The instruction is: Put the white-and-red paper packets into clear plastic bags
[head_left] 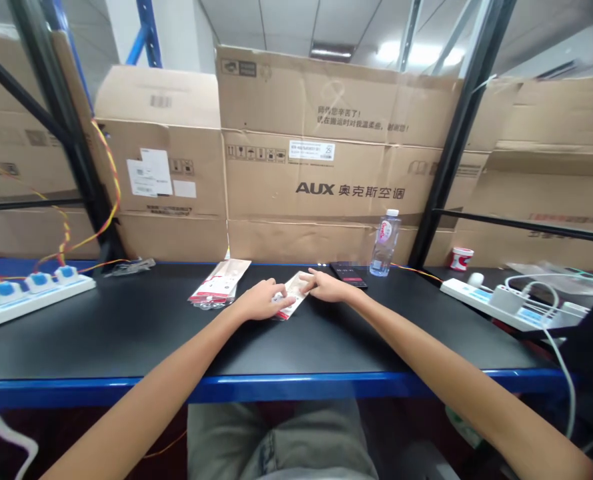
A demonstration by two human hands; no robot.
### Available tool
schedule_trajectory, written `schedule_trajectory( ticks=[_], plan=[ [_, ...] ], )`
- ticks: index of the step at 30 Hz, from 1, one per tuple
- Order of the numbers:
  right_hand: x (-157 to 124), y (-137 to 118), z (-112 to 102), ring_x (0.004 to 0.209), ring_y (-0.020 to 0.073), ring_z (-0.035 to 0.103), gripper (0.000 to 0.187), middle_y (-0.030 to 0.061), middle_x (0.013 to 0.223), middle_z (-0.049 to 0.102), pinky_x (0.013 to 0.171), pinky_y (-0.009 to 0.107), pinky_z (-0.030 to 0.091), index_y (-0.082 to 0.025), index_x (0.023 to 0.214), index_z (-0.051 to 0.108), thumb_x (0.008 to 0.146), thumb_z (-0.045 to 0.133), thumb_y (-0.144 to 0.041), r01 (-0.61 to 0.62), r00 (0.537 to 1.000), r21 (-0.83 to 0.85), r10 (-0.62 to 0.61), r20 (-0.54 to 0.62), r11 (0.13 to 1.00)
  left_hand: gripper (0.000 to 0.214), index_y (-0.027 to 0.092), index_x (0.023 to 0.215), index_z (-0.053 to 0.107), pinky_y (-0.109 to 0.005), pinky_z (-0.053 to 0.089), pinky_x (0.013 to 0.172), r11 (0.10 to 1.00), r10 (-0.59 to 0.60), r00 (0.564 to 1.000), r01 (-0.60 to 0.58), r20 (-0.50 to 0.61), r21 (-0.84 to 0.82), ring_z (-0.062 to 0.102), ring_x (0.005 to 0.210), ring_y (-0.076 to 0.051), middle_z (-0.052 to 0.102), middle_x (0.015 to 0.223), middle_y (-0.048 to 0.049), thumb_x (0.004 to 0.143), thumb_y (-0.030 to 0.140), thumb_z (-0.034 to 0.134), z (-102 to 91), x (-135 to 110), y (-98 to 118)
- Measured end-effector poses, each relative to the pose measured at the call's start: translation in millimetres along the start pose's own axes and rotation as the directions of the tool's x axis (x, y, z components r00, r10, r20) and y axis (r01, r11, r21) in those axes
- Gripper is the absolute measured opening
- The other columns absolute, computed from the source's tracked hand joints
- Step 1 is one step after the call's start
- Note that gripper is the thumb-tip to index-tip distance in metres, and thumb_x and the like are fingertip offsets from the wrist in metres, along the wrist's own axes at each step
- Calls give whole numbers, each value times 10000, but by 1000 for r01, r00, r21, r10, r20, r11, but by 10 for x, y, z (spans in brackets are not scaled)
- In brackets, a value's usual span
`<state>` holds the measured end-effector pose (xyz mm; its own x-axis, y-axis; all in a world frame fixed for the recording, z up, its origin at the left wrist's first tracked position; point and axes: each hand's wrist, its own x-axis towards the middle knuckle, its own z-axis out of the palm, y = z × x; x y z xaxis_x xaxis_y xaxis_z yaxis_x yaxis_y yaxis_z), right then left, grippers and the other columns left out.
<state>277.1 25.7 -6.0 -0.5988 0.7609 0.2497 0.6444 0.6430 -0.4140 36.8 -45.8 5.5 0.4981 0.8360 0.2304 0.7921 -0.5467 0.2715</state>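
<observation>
A flat cream packet with red markings (290, 295) lies on the black workbench (126, 333) between my two hands. My left hand (262, 300) rests over its near left side, fingers curled onto it. My right hand (329, 287) meets its upper end with the fingertips pressed on it. The hands partly hide the packet. Just left of my left hand, a small stack of similar packets (220, 283) lies apart from both hands.
A dark phone (349, 274) and a plastic water bottle (385, 243) stand beyond my right hand. Power strips lie at the left (33, 300) and right (496, 300). AUX cardboard boxes (326, 147) fill the metal shelving behind the bench.
</observation>
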Motion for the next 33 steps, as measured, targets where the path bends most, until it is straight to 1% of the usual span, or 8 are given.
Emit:
schedule_trajectory(
  ticks=[4, 10, 13, 17, 20, 26, 29, 33],
  plan=[
    [-23, -13, 12, 1441, 283, 322, 468, 3, 1332, 621, 1185, 441, 258, -251, 968, 798, 692, 514, -2, 6, 999, -11, -6, 53, 1000, 540, 244, 1036, 697, -344, 435, 837, 1000, 19, 1000, -19, -11, -14, 591, 867, -235, 576, 926, -70, 888, 658, 384, 24, 22, -62],
    [-73, -77, 61, 1382, 290, 425, 339, 32, 1230, 691, 1134, 413, 343, -238, 902, 797, 737, 565, -54, 50, 999, 26, -50, -19, 998, 413, 232, 1099, 672, -338, 453, 833, 997, 67, 997, -68, -34, -41, 591, 838, -208, 589, 923, -62, 911, 506, 426, 39, 41, -126],
    [-76, -103, 123, 1312, 284, 507, 294, 64, 1222, 692, 1084, 376, 392, -215, 928, 787, 760, 579, -92, 47, 995, 23, -45, -88, 999, 387, 202, 1211, 585, -321, 469, 810, 995, 48, 992, -57, -113, -78, 595, 843, -200, 616, 914, -55, 888, 366, 451, -1, 77, -191],
    [-69, -144, 187, 992, 239, 680, 188, 78, 1045, 742, 912, 310, 481, -183, 842, 764, 778, 589, -156, 30, 983, -12, -32, -180, 999, 307, 183, 1102, 600, -312, 476, 835, 994, -106, 941, 91, -321, -61, 610, 858, -191, 630, 956, -71, 846, 282, 462, -182, 110, -394],
    [-73, -142, 188, 820, 196, 683, 178, 49, 892, 747, 789, 273, 492, -180, 862, 748, 791, 586, -185, 15, 978, 5, -13, -206, 1000, 280, 184, 1023, 618, -346, 460, 887, 952, -272, 871, 305, -410, 16, 613, 971, -244, 641, 1016, -111, 820, 334, 497, -352, 67, -636],
    [-76, -30, 143, 801, 175, 671, 194, 34, 892, 744, 797, 270, 490, -174, 876, 747, 774, 589, -125, 44, 983, 45, -35, -180, 998, 512, 189, 1166, 578, -498, 431, 896, 723, -624, 722, 678, -299, 129, 548, 1167, -413, 602, 1250, -214, 751, 487, 547, -455, -84, -1081],
    [-70, -1, 137, 869, 190, 674, 240, 37, 969, 748, 843, 287, 490, -188, 898, 751, 767, 578, -85, 44, 981, 45, -35, -191, 998, 519, 204, 1154, 582, -520, 424, 886, 703, -670, 711, 700, -215, 125, 566, 1149, -428, 619, 1258, -214, 740, 515, 547, -439, -95, -1146],
    [-60, -9, 130, 961, 213, 671, 315, 69, 1078, 737, 895, 299, 482, -180, 975, 745, 752, 559, -58, 15, 951, 26, -6, -308, 1000, 462, 231, 1147, 550, -482, 429, 878, 721, -649, 717, 687, -255, 96, 605, 1114, -389, 665, 1189, -172, 741, 452, 563, -466, -83, -1088]
  ],
)
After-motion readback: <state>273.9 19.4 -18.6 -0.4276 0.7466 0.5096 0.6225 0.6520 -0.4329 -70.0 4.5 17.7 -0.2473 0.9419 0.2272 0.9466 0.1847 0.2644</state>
